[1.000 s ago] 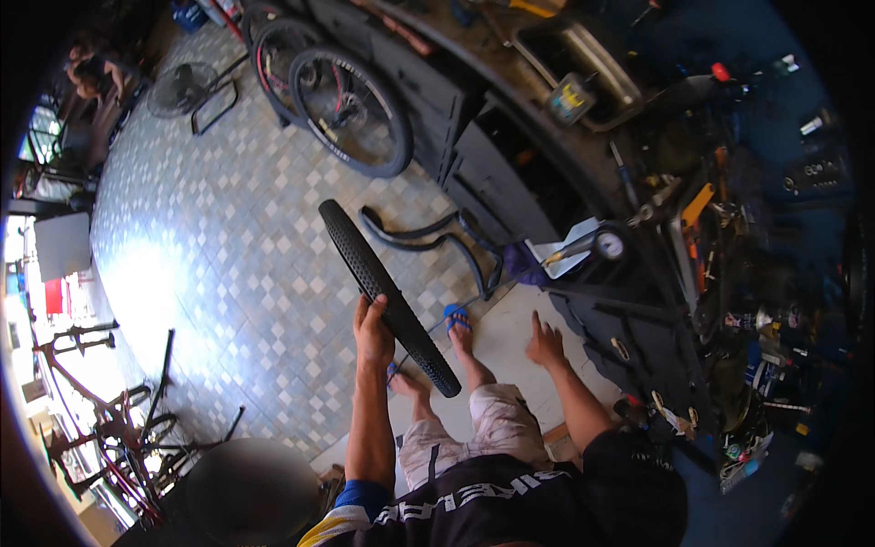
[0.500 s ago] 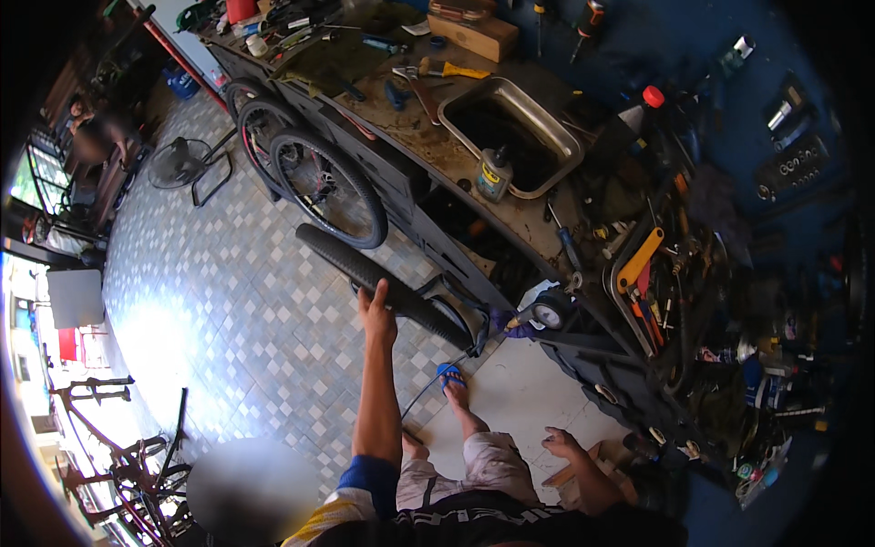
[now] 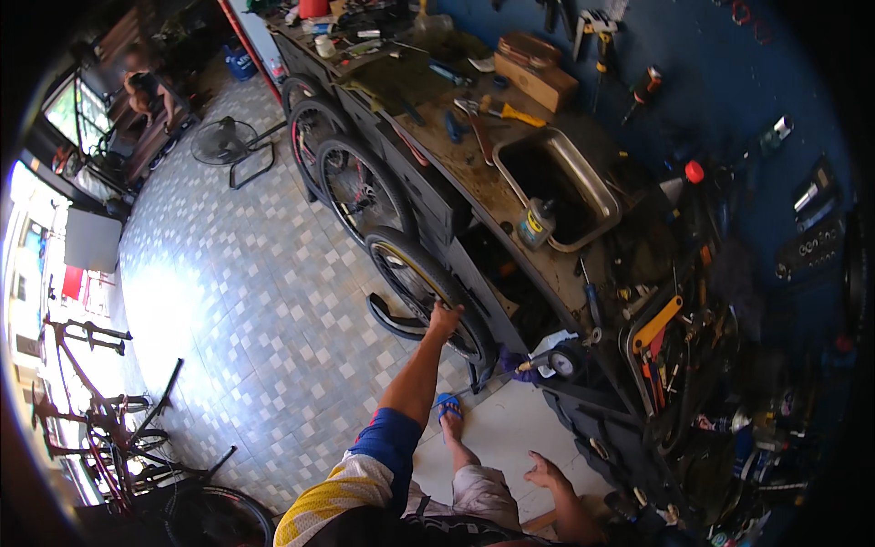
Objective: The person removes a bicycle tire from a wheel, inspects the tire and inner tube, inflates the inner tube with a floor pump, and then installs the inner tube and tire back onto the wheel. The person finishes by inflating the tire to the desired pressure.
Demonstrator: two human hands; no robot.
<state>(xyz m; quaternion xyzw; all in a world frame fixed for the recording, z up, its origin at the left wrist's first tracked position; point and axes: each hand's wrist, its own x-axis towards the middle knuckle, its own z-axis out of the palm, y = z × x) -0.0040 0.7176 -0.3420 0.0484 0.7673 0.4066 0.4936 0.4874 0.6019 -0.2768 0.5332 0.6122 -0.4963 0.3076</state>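
My left arm reaches forward, and my left hand (image 3: pixel 446 319) is closed on the near part of a bicycle wheel (image 3: pixel 456 287). This wheel has a black tyre with a yellowish line around its inner side, and it leans against the workbench front. A black curved piece (image 3: pixel 387 319), like a tyre or fender, lies on the floor just left of it. My right hand (image 3: pixel 547 471) hangs low at my right side, fingers apart and holding nothing. My forearm hides part of the wheel's lower edge.
More bicycle wheels (image 3: pixel 406 205) lean along the workbench. On top are a metal tray (image 3: pixel 612 219), a bottle (image 3: pixel 536 223) and scattered tools. A pressure gauge (image 3: pixel 562 365) sits at the bench's near edge. A floor fan (image 3: pixel 223 141), bike frames (image 3: pixel 109 428) and a seated person are at left.
My left hand has moved the wheel from an upright, edge-on position to lean against the bench, farther right in view. The view has turned left. My right hand stays low and empty.
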